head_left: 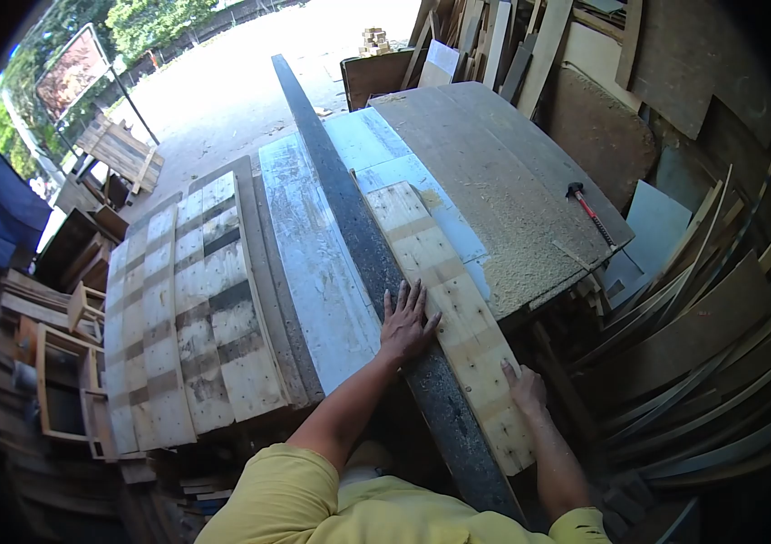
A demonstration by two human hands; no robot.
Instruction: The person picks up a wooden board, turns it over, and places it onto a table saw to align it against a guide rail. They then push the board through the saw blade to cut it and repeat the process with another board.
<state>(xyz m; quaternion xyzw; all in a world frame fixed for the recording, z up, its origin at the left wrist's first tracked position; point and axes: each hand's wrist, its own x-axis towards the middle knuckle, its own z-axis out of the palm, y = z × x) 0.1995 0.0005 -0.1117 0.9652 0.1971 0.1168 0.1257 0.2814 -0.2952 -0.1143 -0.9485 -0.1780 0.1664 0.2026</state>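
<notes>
A pale wooden plank (458, 299) with nail holes and darker bands lies lengthwise on the worktable, against a long dark speckled board (349, 204). My left hand (408, 325) rests flat with fingers spread, across the dark board and the plank's left edge. At the plank's near right edge is my right hand (528, 390), its thumb on top and its other fingers mostly hidden at the side. The plank's near end juts past the table toward my body.
Several pale planks (190, 308) lie side by side on the left. Sawdust (530, 272) covers part of the brown tabletop (485, 136), where a red-and-black hammer-like tool (591, 214) lies by the right edge. Boards and offcuts (703, 335) crowd the right side; wooden frames (68, 381) stand at left.
</notes>
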